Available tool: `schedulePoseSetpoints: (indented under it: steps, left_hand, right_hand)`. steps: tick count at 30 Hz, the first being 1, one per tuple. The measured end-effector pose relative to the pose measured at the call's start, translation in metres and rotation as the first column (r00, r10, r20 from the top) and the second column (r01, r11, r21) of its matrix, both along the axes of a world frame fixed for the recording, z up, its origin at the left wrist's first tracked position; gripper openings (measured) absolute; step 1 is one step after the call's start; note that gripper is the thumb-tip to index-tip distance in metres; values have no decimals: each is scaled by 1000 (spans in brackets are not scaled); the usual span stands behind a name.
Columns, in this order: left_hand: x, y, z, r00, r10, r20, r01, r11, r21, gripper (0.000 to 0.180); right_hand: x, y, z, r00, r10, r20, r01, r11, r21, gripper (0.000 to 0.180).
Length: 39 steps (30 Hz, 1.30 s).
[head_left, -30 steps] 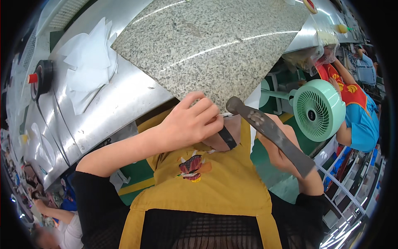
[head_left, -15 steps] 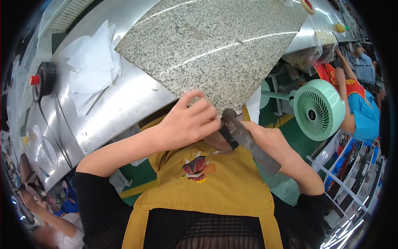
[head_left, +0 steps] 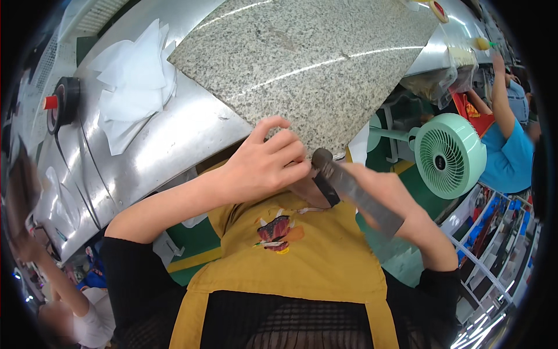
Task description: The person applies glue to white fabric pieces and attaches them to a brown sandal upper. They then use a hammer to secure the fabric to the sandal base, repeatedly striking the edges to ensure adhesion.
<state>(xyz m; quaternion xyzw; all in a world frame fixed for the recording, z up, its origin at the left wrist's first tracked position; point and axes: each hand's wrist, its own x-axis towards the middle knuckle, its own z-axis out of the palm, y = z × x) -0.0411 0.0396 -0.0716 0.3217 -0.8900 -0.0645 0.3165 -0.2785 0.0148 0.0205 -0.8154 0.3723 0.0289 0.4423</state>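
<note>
My left hand (head_left: 270,160) is bent over the near corner of the granite slab (head_left: 302,70), its index finger raised and curled. Its lower fingers close at a brown piece with a black edge (head_left: 326,191), which hangs below them over my apron. A stiff, dark grey-brown strip with a rounded end (head_left: 363,200) slants down to the right across my right hand (head_left: 386,189). That hand is closed around the strip, its fingers partly hidden and blurred. Both hands work close together, and what lies between the fingertips is hidden.
White sheets (head_left: 131,87) lie loosely stacked on the metal table (head_left: 192,125). A black reel with a red knob (head_left: 64,104) stands farther left. At my right is a mint-green fan (head_left: 447,156); beyond it, a person in blue (head_left: 511,154). Another person (head_left: 81,314) works at lower left.
My right hand has shifted slightly and blurs with motion; the dark strip has tilted a little lower right. My left hand stays nearly in place. The person in blue has raised an arm.
</note>
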Motion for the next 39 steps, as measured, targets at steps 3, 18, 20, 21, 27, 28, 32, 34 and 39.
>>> schedulePoseSetpoints:
  steps: [3,18,20,21,27,28,32,34,39]
  left_hand:
    - [1,1,-2,1000,2,-4,-2,1000,12,18]
    - [-33,4,27,961,200,-192,5,679,734,11]
    - [-36,1,27,980,196,-21,-134,739,660,10]
    - [-38,1,26,977,201,65,-198,764,614,10]
    - [-23,-4,21,995,100,-25,-64,791,609,14]
    - [-22,-2,19,997,80,11,-74,855,514,13]
    - [-25,4,9,993,43,114,-53,995,88,17]
    - [-26,6,7,989,44,139,-41,999,-28,20]
    - [-21,-1,8,990,8,141,3,997,-72,23]
  right_hand:
    - [-2,3,0,994,-22,107,35,992,-125,39]
    - [-36,6,2,939,-325,111,313,943,115,29]
    - [-39,7,-2,935,-319,154,309,947,90,29]
    - [-36,8,-3,941,-301,157,293,953,73,29]
    - [-25,5,1,948,-297,111,285,952,114,31]
    - [-26,4,-1,958,-253,137,247,967,60,33]
    - [-29,4,1,980,-161,117,175,978,-115,41]
    - [-26,5,1,989,-126,72,134,985,-113,44]
    - [-23,-2,12,995,-104,-4,104,986,128,44]
